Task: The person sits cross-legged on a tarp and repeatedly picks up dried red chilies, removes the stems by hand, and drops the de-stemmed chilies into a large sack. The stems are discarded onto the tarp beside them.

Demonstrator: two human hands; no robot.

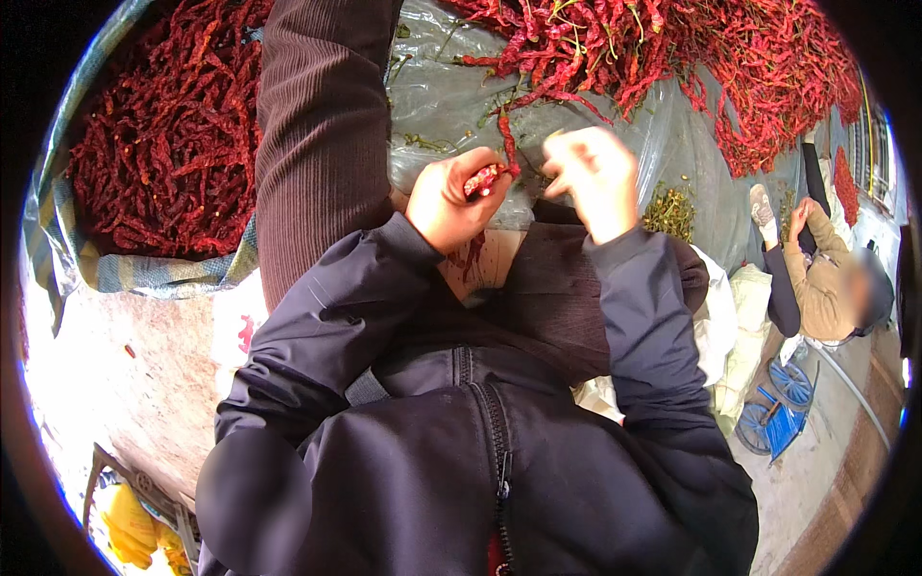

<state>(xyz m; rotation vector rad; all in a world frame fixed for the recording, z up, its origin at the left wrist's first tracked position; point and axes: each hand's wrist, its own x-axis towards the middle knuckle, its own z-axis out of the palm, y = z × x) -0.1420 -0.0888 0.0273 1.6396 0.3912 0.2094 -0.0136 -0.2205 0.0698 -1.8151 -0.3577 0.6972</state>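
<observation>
My left hand [455, 198] is curled around several dried red chili peppers [484, 180], whose broken ends poke out past the thumb. One longer chili [507, 137] rises from the top of that grip. To the right, and apart from it, my right hand [596, 176] is blurred by motion. Its thumb and fingers look spread, and no chili shows between them. Below my hands, a dark red chili [473, 255] is visible against a pale surface between my legs. Ahead lies a large heap of red chilies with stems [598, 50] on clear plastic sheeting [432, 108].
A woven plastic sack [155, 273] full of dark red chilies [169, 137] stands left of my leg. Greenish stem scraps [670, 212] lie in a pile on the right. Another person [821, 266] sits farther right, beyond pale sacks [742, 331] and near a blue wheeled cart [781, 410].
</observation>
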